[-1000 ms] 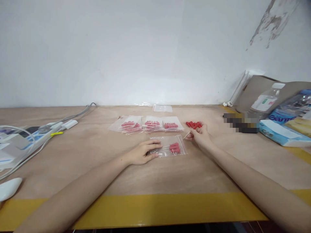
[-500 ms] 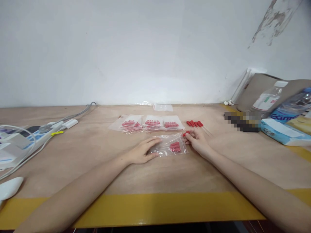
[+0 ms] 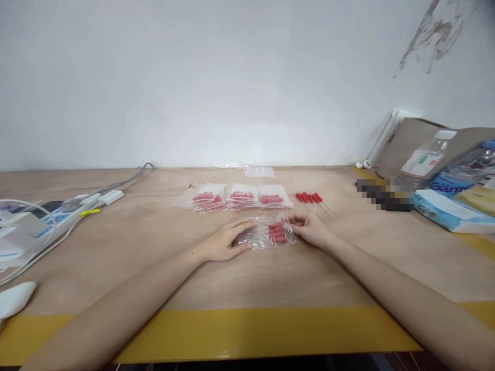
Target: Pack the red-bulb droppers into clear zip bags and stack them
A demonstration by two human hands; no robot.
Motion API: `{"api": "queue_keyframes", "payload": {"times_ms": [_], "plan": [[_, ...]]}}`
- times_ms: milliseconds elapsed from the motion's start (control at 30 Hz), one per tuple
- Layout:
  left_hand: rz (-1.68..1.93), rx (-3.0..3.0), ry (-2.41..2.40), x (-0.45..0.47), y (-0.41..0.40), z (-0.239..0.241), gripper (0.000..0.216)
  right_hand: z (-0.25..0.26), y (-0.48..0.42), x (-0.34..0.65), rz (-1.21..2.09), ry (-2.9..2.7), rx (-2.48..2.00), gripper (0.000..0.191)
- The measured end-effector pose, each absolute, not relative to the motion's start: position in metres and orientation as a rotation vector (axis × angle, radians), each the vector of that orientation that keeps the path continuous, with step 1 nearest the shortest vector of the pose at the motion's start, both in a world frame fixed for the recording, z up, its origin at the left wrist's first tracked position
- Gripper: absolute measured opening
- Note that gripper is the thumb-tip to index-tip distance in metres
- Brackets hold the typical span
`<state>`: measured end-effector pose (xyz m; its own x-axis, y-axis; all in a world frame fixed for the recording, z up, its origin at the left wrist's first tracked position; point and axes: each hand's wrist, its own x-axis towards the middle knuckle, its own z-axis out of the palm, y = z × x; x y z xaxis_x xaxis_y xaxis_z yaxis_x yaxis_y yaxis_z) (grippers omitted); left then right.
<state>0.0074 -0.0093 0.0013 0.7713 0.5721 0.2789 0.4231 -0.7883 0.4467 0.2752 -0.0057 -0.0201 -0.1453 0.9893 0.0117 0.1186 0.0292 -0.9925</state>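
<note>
One power strip (image 3: 75, 212) lies at the far left of the counter (image 3: 247, 283), loaded with plugs. Next, I note three stacks of filled bags (image 3: 243, 197) in a row behind the working area. Nearer, my left hand (image 3: 221, 242) rests at the left end of a clear bag (image 3: 260, 238), thumb and fingers spread apart, touching it. The bag lies flat between my hands, its red heads (image 3: 277, 233) stacked toward the right end. Change recorded: half a second ago my right hand (image 3: 303, 226) held a red-headed stick outside that end; now its bunched fingertips are at the bag's mouth and no red head shows between them. I judge the stick has gone in, though I cannot tell whether the fingers grip it. Farther right, four loose red-headed sticks (image 3: 308, 198) are unmoved.
</note>
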Motion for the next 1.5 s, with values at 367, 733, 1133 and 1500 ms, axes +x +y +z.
{"api": "queue_keyframes", "payload": {"times_ms": [367,733,1133,1500], "plan": [[0.539,2.610,0.774,0.008,-0.008,0.001,0.050,-0.016,-0.006,0.274,1.377,-1.484,-1.139,0.032],[0.531,2.620,0.718,0.008,-0.008,0.002,0.036,-0.002,0.031,0.323,0.066,-1.758,-1.913,0.016],[0.508,2.614,0.780,0.007,-0.008,0.000,0.044,0.005,0.051,0.311,0.154,-1.691,-2.144,0.024],[0.510,2.609,0.729,0.006,-0.005,0.000,0.044,-0.011,0.003,0.295,0.957,-1.123,-1.246,0.069]]}}
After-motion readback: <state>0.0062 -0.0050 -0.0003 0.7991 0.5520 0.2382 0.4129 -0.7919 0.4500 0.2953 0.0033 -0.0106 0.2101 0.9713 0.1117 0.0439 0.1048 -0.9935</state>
